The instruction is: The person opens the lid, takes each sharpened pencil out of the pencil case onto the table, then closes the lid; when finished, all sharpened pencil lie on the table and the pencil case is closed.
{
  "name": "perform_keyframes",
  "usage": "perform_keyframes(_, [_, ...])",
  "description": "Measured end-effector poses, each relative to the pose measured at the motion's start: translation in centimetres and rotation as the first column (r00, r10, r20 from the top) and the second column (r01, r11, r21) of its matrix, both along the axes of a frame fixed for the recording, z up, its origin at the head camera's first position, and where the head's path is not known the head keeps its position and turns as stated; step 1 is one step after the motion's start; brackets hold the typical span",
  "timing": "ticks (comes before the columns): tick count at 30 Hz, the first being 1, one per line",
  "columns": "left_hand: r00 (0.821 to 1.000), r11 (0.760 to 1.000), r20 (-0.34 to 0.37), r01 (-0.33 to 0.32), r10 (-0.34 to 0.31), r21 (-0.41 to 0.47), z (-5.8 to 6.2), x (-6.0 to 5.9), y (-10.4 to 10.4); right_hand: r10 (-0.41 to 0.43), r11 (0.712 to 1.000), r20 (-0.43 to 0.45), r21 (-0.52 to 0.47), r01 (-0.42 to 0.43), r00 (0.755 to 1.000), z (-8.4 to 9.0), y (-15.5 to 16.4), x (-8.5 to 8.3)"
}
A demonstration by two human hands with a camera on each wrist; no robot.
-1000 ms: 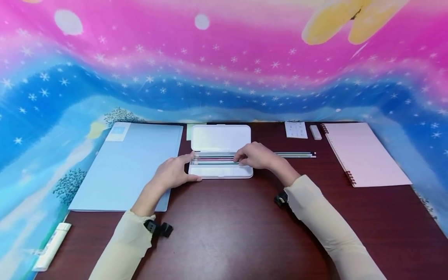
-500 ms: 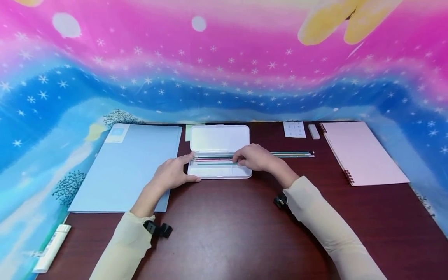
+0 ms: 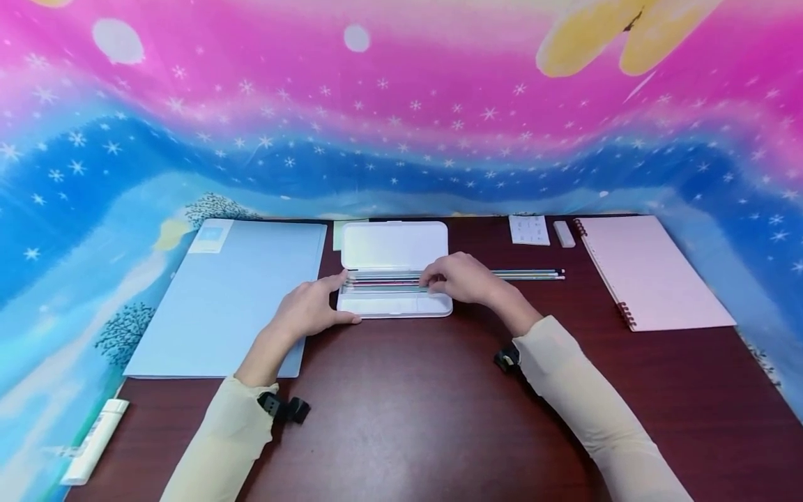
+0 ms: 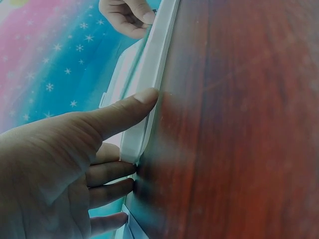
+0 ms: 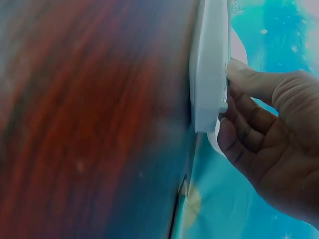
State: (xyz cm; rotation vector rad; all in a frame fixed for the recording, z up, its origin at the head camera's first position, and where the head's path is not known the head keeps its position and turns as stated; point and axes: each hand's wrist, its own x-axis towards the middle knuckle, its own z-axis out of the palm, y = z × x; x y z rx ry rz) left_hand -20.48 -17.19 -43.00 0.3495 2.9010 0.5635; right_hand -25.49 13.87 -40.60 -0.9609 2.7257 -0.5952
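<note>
A white pencil case (image 3: pixel 376 307) lies on the dark wooden table with its lid (image 3: pixel 395 245) tipped back. Several pencils (image 3: pixel 383 282) lie side by side in its tray, one of them red. My left hand (image 3: pixel 307 307) holds the case's left end, the thumb (image 4: pixel 144 97) on the front wall and the other fingers around the end. At the right part of the tray, my right hand (image 3: pixel 461 277) pinches a green pencil (image 4: pixel 135 62) between thumb and fingertips. More pencils (image 3: pixel 533 274) lie on the table right of the case, partly hidden behind the right hand.
To the left lies a blue folder (image 3: pixel 251 293), with a white tube-shaped item (image 3: pixel 95 443) near the table's left edge. A small printed paper (image 3: pixel 529 230), a white eraser (image 3: pixel 564 234) and a pink spiral notebook (image 3: pixel 659 275) are at the back right. Patterned cloth (image 3: pixel 401 125) hangs behind.
Hardly anything differs. Both hands stay at the pencil case, and the right hand with the pencil has shifted very slightly toward the back.
</note>
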Motion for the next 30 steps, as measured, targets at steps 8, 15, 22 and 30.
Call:
perform_keyframes(8, [1.000, 1.000, 0.009, 0.005, -0.005, 0.000, 0.1, -0.1, 0.1, -0.033, 0.997, -0.095, -0.075, 0.026, 0.995, 1.8, 2.1, -0.2])
perform_keyframes(15, [1.000, 1.000, 0.009, 0.006, -0.006, 0.002, 0.1, -0.1, -0.1, -0.121, 0.987, -0.105, -0.117, 0.109, 0.987, 2.1, 5.9, -0.2])
perform_keyframes(22, [1.000, 1.000, 0.001, 0.004, -0.004, -0.005, 0.1, -0.1, -0.1, -0.194, 0.970, -0.122, -0.168, 0.173, 0.973, 1.4, 11.4, 0.4])
perform_keyframes(30, [1.000, 1.000, 0.001, 0.006, -0.006, -0.004, 0.2, -0.1, -0.2, -0.266, 0.958, -0.147, -0.149, 0.245, 0.953, 0.4, 16.4, 1.3])
